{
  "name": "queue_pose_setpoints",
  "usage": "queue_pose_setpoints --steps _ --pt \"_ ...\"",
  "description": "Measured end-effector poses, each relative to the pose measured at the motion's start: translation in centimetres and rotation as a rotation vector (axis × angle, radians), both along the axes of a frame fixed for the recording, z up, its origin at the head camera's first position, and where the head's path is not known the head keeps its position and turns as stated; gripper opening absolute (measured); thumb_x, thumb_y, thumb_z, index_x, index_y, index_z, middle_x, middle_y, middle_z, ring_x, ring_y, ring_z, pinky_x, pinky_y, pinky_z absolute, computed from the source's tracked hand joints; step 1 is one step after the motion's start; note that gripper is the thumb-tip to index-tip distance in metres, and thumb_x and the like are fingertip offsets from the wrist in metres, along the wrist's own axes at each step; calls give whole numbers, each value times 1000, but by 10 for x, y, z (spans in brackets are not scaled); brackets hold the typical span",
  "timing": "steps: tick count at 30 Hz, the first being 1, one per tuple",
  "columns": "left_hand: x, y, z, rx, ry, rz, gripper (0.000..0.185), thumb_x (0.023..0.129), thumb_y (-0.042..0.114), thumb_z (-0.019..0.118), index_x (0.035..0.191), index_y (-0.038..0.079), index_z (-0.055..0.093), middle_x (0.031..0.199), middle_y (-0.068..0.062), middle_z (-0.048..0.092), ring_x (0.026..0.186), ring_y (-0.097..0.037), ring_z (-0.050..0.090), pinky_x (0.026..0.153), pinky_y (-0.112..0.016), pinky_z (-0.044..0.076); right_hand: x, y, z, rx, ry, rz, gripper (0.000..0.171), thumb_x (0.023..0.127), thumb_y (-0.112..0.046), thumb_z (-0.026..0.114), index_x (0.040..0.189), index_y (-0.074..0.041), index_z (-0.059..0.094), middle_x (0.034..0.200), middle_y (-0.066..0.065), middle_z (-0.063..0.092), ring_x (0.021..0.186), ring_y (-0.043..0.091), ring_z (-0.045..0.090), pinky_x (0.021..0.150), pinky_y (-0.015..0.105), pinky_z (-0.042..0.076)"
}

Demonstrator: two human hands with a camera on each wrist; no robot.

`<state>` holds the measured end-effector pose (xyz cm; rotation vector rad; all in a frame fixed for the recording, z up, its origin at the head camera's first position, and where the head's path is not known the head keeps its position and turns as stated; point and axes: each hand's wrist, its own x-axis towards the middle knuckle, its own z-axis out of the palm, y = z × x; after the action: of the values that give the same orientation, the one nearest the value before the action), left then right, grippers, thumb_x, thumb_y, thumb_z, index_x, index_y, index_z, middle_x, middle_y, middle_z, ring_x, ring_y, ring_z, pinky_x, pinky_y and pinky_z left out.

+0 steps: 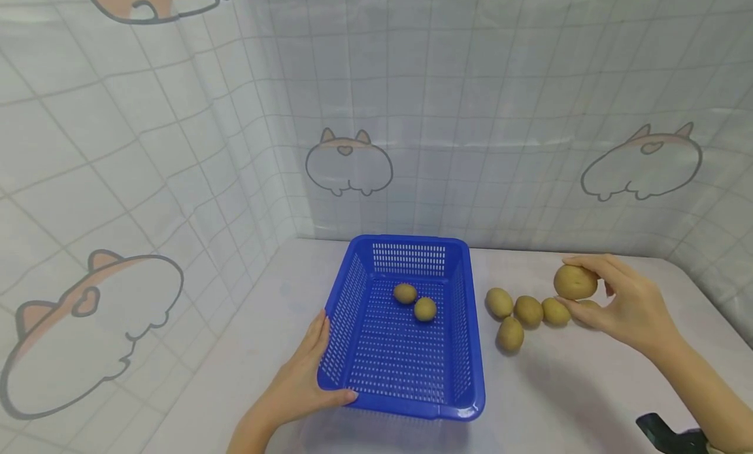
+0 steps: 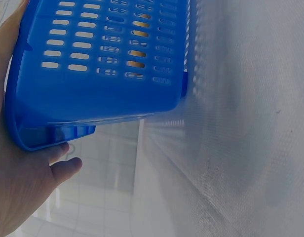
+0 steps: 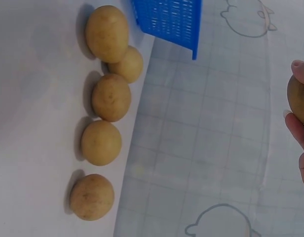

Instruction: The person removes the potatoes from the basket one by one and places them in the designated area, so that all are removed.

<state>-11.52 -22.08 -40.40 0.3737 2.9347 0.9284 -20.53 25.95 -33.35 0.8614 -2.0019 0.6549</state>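
Note:
A blue plastic basket (image 1: 479, 375) with slotted walls stands on the white table. Two potatoes lie inside it, one potato (image 1: 404, 293) slightly farther back than the other (image 1: 425, 309). My left hand (image 1: 294, 383) grips the basket's near left corner, thumb over the front rim and fingers along the left side. To the right, my right hand (image 1: 638, 310) pinches a potato (image 1: 574, 282) between thumb and fingers, raised above the table. Beneath and left of it, several potatoes (image 3: 111, 97) lie in a loose row, with one potato (image 1: 510, 335) nearer the front.
A pale gridded sheet (image 1: 459, 147) with cartoon animal drawings hangs behind the table and along its sides. The white tabletop (image 1: 565, 389) extends in front of the potatoes. A black strap piece (image 1: 670, 434) shows at my right wrist.

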Motion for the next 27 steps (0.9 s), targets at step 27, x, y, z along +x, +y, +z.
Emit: queue_pose_setpoints --steps 27 --pt "0 0 0 3 -15 -8 126 71 59 77 153 -1 1 160 -11 -10 145 -32 2 109 -59 22 -6 5 -89 329 -339 -145 57 50 -22 90 101 -11 68 92 1 70 68 12 57 66 42 50"
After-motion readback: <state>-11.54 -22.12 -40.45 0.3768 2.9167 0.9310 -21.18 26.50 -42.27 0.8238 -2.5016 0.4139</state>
